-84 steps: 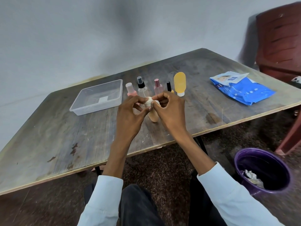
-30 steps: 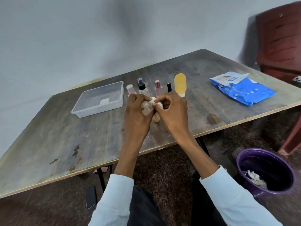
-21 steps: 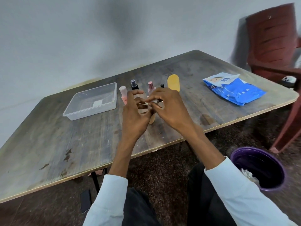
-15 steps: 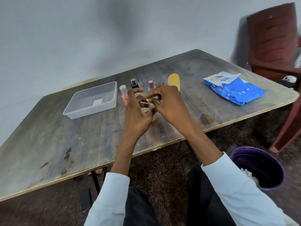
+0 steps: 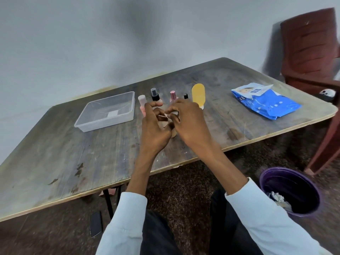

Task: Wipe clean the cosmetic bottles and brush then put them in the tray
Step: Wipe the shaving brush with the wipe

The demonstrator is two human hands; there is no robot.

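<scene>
Wiping a beige bottle (image 5: 172, 132) held between both hands, left hand (image 5: 154, 128) gripping it and right hand (image 5: 189, 122) pinching a small wipe (image 5: 173, 113), the person has filled nothing: the tray (image 5: 105, 112) left of the bottle row (image 5: 173, 97) holds no item yet.

Your two forearms reach forward from pale rolled-back sleeves and converge, so your hands meet with their backs turned up toward you. Your left hand (image 5: 154, 126) is raised at the wrist with its fingers curled inward, the index finger arched highest and the thumb side turned toward the other hand. Your right hand (image 5: 189, 120) sits just beside it, touching it at the fingers, knuckles bent and fingertips drawn together in a pinch on a small pale wipe (image 5: 173, 113); how much lies inside either palm is hidden.
</scene>
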